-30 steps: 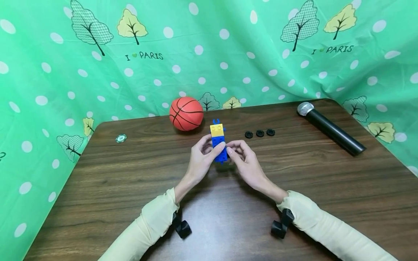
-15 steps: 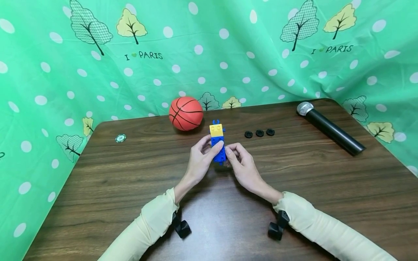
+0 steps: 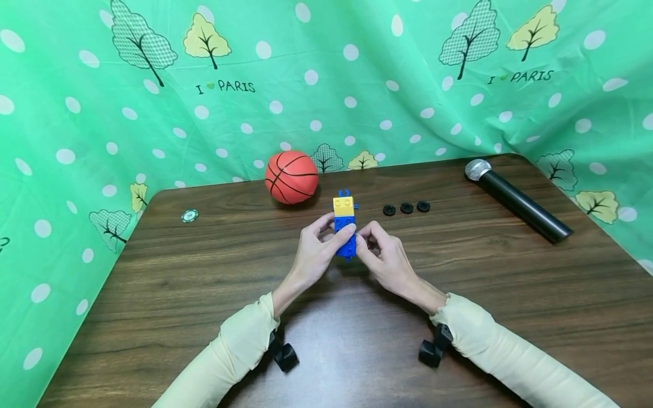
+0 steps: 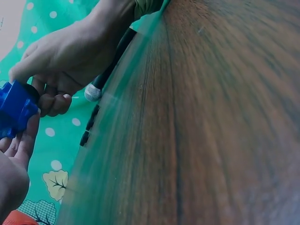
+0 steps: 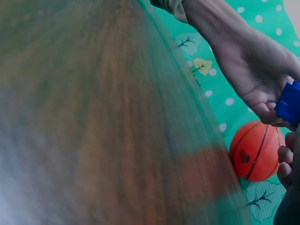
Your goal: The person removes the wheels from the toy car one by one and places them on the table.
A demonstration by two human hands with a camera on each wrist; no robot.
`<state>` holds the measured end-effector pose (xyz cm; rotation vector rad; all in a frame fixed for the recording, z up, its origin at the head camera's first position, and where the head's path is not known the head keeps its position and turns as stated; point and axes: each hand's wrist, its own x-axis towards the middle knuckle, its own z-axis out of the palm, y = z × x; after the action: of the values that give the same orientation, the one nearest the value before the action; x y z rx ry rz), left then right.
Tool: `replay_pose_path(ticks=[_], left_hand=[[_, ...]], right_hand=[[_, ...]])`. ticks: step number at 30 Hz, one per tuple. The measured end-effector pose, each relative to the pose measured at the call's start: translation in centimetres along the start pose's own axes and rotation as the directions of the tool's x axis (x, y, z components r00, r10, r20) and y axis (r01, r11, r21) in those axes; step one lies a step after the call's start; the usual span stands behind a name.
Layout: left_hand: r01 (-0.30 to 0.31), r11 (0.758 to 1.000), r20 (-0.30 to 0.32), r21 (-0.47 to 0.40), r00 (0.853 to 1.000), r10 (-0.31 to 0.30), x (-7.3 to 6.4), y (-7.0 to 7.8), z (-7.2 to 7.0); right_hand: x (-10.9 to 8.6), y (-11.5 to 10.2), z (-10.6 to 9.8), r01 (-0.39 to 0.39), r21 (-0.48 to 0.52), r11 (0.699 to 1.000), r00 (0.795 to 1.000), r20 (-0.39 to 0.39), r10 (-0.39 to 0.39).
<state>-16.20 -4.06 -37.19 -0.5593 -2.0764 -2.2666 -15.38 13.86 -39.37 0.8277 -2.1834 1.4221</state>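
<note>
Wooden table (image 3: 204, 272), block toy (image 3: 340, 221) held over it, grip of left hand (image 3: 313, 252) round its body, right hand (image 3: 385, 252) narrow, pinching a dark piece (image 4: 33, 92) at its side; probably light, stiff, slick plastic, best held by the blue flanks.

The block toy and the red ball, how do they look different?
The block toy is blue and yellow, while the red ball is red with black lines. The block toy is boxy with little bumps; the red ball is round. The block toy is held in the left hand, but the red ball rests on the table. Both are brightly coloured.
</note>
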Motion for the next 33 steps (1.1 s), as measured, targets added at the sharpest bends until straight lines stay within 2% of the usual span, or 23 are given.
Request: replay_pose_path(ticks=[16,20,25,28,33], left_hand=[[0.057,0.998,0.025,0.021,0.998,-0.057,0.2,-0.2,-0.6],[0.054,0.998,0.019,0.027,0.998,-0.054,0.2,-0.1,-1.0],[0.047,0.999,-0.013,0.020,0.999,-0.046,0.2,-0.3,-1.2],[0.043,0.999,-0.053,0.013,0.998,-0.042,0.3,-0.4,-1.2],[0.054,0.999,-0.112,0.006,0.992,-0.053,0.3,-0.6,-1.3]], right_hand=[[0.3,0.0,-0.7,0.082,-0.045,0.996,0.991,0.112,-0.076],[0.4,0.0,-0.8,0.058,-0.039,0.998,0.993,0.102,-0.053],[0.4,0.2,-1.0,-0.019,-0.053,0.998,0.999,0.045,0.021],[0.4,0.3,-1.3,-0.045,-0.074,0.996,0.999,0.026,0.047],[0.4,0.6,-1.8,-0.023,-0.092,0.995,0.999,0.025,0.025]])
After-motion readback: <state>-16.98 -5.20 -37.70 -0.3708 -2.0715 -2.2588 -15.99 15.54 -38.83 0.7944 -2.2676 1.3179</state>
